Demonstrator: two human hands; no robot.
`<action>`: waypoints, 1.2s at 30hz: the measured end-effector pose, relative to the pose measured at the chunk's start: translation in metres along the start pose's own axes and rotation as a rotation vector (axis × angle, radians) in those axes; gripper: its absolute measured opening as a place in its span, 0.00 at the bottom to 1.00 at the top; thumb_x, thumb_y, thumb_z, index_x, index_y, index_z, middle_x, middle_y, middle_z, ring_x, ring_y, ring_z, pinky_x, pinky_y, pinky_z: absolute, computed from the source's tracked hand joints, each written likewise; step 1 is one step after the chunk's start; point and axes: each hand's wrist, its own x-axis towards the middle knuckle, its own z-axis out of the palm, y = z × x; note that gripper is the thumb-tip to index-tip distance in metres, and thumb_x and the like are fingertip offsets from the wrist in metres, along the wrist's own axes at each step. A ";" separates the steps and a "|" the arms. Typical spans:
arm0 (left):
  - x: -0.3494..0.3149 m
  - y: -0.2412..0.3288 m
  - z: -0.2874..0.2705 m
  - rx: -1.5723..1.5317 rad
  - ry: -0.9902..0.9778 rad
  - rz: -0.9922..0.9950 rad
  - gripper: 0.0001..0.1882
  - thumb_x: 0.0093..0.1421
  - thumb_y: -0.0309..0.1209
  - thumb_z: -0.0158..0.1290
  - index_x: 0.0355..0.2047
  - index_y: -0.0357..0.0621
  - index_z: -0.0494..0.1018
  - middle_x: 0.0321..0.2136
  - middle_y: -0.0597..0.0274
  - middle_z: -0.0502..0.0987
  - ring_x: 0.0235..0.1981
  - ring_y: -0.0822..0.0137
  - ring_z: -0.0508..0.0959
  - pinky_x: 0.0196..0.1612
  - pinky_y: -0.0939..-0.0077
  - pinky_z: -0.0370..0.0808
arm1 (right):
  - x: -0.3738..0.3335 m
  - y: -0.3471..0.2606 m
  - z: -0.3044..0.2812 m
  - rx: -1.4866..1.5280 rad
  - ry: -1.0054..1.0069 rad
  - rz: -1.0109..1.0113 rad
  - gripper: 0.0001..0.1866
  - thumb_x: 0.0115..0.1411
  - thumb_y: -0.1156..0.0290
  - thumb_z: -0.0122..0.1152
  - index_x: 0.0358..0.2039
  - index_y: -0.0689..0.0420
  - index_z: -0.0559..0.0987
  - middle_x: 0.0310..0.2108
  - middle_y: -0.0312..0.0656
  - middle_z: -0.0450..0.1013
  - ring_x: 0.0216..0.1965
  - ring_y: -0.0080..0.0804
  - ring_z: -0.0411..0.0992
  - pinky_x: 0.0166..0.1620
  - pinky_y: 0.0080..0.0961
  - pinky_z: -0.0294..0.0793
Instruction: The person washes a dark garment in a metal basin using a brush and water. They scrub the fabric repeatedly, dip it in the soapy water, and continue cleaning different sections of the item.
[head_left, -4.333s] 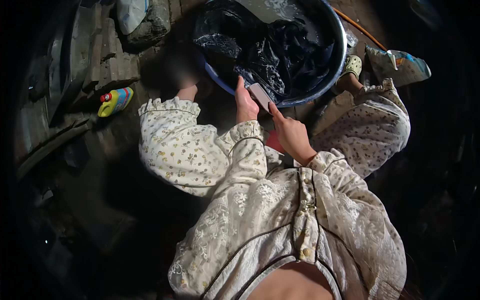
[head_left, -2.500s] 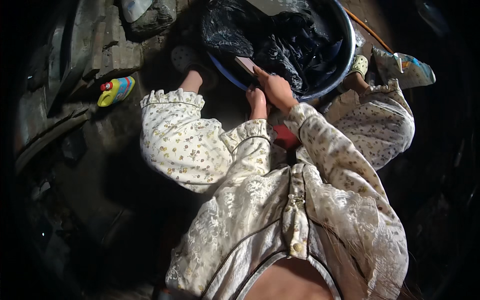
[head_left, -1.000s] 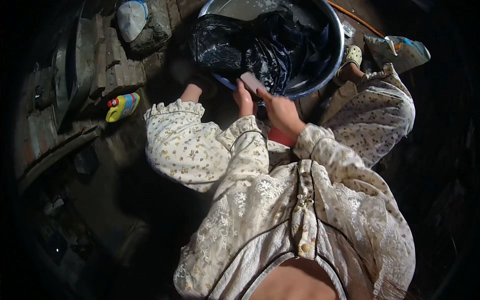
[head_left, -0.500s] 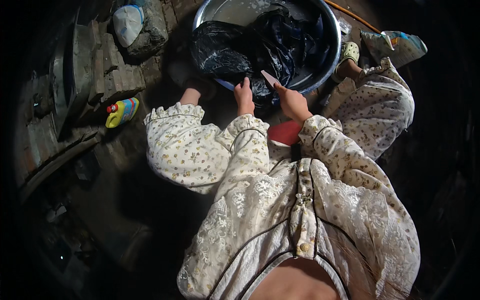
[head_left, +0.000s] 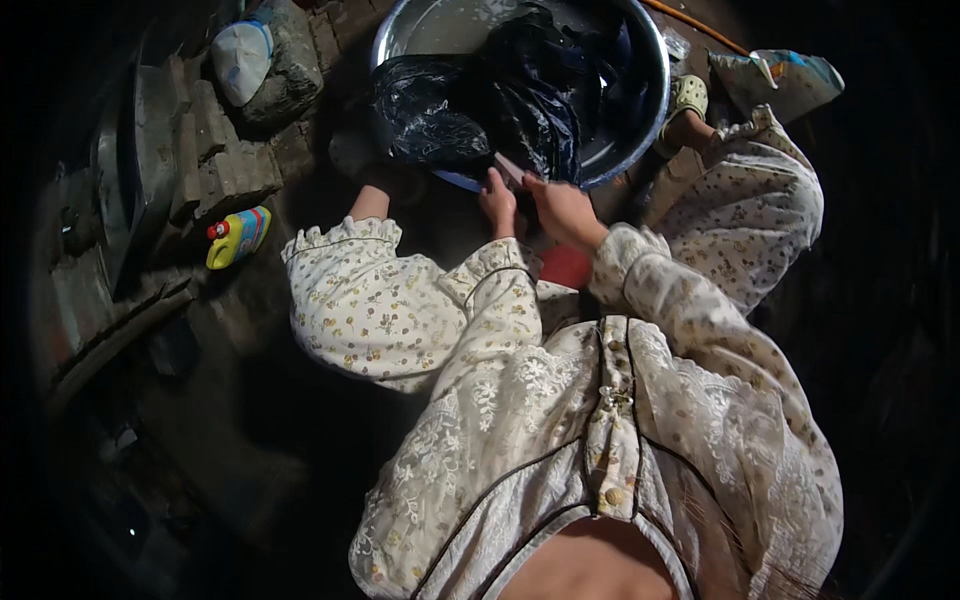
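Note:
A metal basin (head_left: 662, 110) holds dark, wet cloth (head_left: 430, 115), bunched and shiny, with part of it draped to the near rim. My left hand (head_left: 499, 206) is closed at that rim on an edge of the cloth, its thumb on top. Just to its right, my right hand (head_left: 562, 212) grips a flat, pale pink tool (head_left: 510, 168), whose exact kind I cannot make out. The tool's far end points up and left over the cloth, close to my left thumb. Shadow hides the fingers underneath.
A yellow bottle with a red cap (head_left: 238, 238) stands at the left near stacked bricks (head_left: 235, 175). Farther back, a white bag (head_left: 242, 62) rests by a stone block. An open packet (head_left: 780, 80) and an orange hose (head_left: 700, 28) lie at the far right.
My right hand has moved left with the pink tool, bringing it closer to my left hand. The whole view has shifted slightly. My left hand stays closed near the rim.

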 end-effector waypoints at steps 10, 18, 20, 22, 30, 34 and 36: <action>-0.017 0.014 -0.003 -0.214 -0.012 -0.008 0.22 0.63 0.40 0.41 0.43 0.30 0.71 0.38 0.52 0.76 0.35 0.64 0.75 0.39 0.73 0.71 | -0.016 0.008 0.002 0.202 -0.118 0.114 0.18 0.59 0.67 0.43 0.48 0.45 0.73 0.34 0.52 0.74 0.35 0.52 0.72 0.39 0.43 0.70; -0.001 0.013 -0.012 -0.032 -0.182 -0.009 0.16 0.58 0.34 0.51 0.39 0.32 0.73 0.36 0.60 0.76 0.37 0.71 0.73 0.41 0.77 0.69 | 0.019 0.061 0.018 0.951 -0.145 0.394 0.18 0.64 0.66 0.41 0.53 0.51 0.70 0.14 0.31 0.64 0.11 0.19 0.58 0.14 0.21 0.58; 0.024 0.007 -0.010 0.064 -0.347 -0.098 0.15 0.57 0.35 0.53 0.34 0.31 0.74 0.30 0.60 0.76 0.30 0.70 0.75 0.35 0.76 0.71 | 0.011 0.058 0.003 1.157 -0.206 0.479 0.18 0.64 0.66 0.41 0.54 0.50 0.69 0.13 0.29 0.62 0.09 0.19 0.55 0.13 0.20 0.55; 0.008 0.041 0.009 0.264 -0.421 -0.237 0.16 0.56 0.36 0.54 0.30 0.31 0.75 0.28 0.60 0.77 0.27 0.70 0.75 0.31 0.73 0.71 | 0.006 0.058 -0.012 1.253 -0.215 0.548 0.19 0.64 0.66 0.41 0.54 0.50 0.69 0.12 0.28 0.61 0.10 0.19 0.55 0.13 0.20 0.54; 0.038 0.038 -0.003 -0.217 -0.200 -0.026 0.14 0.59 0.35 0.51 0.37 0.34 0.73 0.33 0.60 0.76 0.32 0.67 0.75 0.37 0.71 0.73 | 0.006 0.050 -0.016 1.314 -0.225 0.472 0.18 0.65 0.65 0.40 0.55 0.46 0.68 0.10 0.25 0.55 0.08 0.16 0.51 0.11 0.16 0.50; 0.016 0.101 -0.011 -0.257 -0.303 -0.090 0.11 0.58 0.32 0.51 0.35 0.37 0.73 0.34 0.56 0.77 0.34 0.62 0.77 0.38 0.69 0.75 | 0.020 0.039 -0.002 1.274 0.008 0.336 0.17 0.64 0.67 0.43 0.52 0.51 0.70 0.18 0.30 0.60 0.16 0.18 0.56 0.20 0.17 0.54; -0.003 0.129 -0.010 -0.267 -0.457 -0.116 0.07 0.56 0.28 0.50 0.34 0.39 0.72 0.32 0.57 0.76 0.33 0.62 0.78 0.37 0.67 0.76 | 0.024 0.036 -0.007 1.273 0.101 0.289 0.17 0.63 0.69 0.44 0.51 0.57 0.71 0.31 0.39 0.69 0.31 0.23 0.65 0.35 0.19 0.61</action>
